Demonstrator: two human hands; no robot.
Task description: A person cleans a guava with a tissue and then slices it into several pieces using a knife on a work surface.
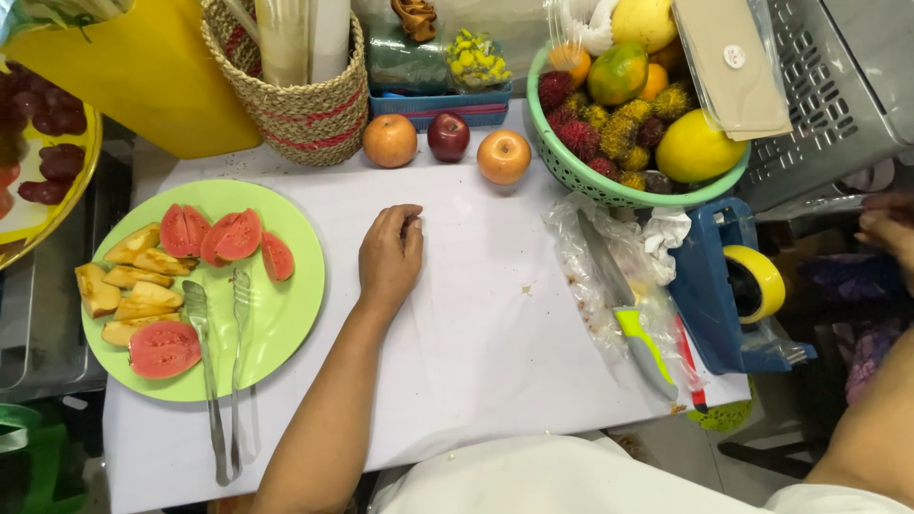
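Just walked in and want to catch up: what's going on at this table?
A person stands at a white cutting board. Their left hand rests on it, loosely curled, holding nothing. The right hand is off at the right edge, blurred. A green plate holds cut fruit slices and metal tongs. A knife lies on a plastic bag; three apples sit behind.

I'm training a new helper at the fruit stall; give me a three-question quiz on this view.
1. True or false: the left hand rests on the white table holding nothing.
2. What lies across the green plate? A knife, B metal tongs, C spoon.
3. How many round fruits stand in a row in front of the woven basket and the blue tray?

Key: 1 true. 2 B. 3 three: two orange-red apples and a dark red apple.
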